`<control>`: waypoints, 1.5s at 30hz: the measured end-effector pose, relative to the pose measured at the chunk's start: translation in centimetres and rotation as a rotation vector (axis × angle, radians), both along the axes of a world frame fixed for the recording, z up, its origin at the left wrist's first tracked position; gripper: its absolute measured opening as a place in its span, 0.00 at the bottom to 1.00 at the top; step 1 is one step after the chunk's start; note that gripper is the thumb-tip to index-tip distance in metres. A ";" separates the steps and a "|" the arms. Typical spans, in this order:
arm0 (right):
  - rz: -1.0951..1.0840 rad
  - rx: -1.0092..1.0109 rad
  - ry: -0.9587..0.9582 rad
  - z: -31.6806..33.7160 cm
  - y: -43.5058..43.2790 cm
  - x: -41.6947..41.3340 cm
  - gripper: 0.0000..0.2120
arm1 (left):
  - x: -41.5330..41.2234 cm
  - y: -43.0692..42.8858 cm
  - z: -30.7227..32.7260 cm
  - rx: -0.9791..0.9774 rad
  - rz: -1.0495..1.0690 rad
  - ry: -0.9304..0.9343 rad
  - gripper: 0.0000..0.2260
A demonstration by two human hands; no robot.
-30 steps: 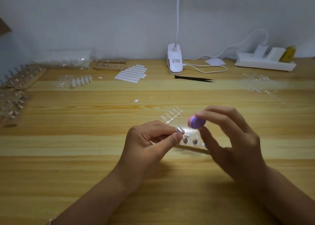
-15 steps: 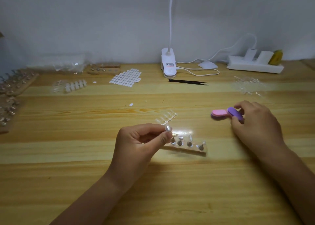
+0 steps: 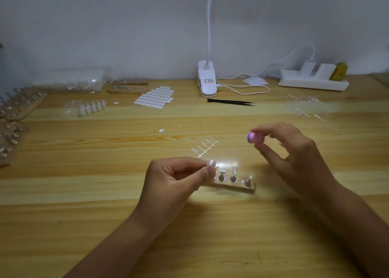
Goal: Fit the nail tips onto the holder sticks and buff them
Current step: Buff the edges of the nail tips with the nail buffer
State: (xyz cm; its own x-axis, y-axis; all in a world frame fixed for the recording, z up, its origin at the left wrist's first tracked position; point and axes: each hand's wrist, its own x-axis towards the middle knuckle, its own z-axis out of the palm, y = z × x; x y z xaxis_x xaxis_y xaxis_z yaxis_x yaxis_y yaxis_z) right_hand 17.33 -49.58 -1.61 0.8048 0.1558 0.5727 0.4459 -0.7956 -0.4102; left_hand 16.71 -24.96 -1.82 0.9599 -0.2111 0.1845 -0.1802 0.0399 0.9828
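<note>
The left hand (image 3: 179, 181) hovers low over the worktop (image 3: 84, 193) at front centre, its grip closed in a pinch. Thumb and forefinger hold a pale nail tip (image 3: 211, 163) that pokes up just above the fingertips, and whatever it is mounted on is hidden inside the fingers. The right hand (image 3: 294, 157) is raised to the right and a little farther back, blurred. Its grip pinches a small purple-and-pink buffer (image 3: 252, 137) between thumb and first fingers, with the other fingers loosely spread. The buffer and the nail tip are near each other but apart. Just beside the left fingertips a wooden block (image 3: 233, 188) lies on the worktop with three sticks (image 3: 233, 177) standing in it, each seeming to carry a clear tip. Just behind the block lies a strip of tips (image 3: 205, 147). Toward the wall are a white lamp base (image 3: 207, 80), black tweezers (image 3: 231, 102) just in front of it, a power strip (image 3: 313, 82) to the right and a sheet of white stickers (image 3: 154, 96) to the left. More racks (image 3: 19, 107) stand at the left edge.
</note>
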 end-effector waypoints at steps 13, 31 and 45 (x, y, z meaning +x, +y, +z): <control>0.265 0.015 -0.266 -0.7 4.5 -2.2 0.09 | -0.3 -0.2 0.2 0.085 0.104 -0.155 0.05; 0.241 0.042 -0.333 -0.6 3.6 -1.9 0.10 | -0.1 0.1 0.4 -0.042 -0.115 0.028 0.05; 0.341 -0.071 -0.373 -1.5 4.8 -2.7 0.17 | -0.1 -0.1 0.6 -0.087 -0.284 0.101 0.09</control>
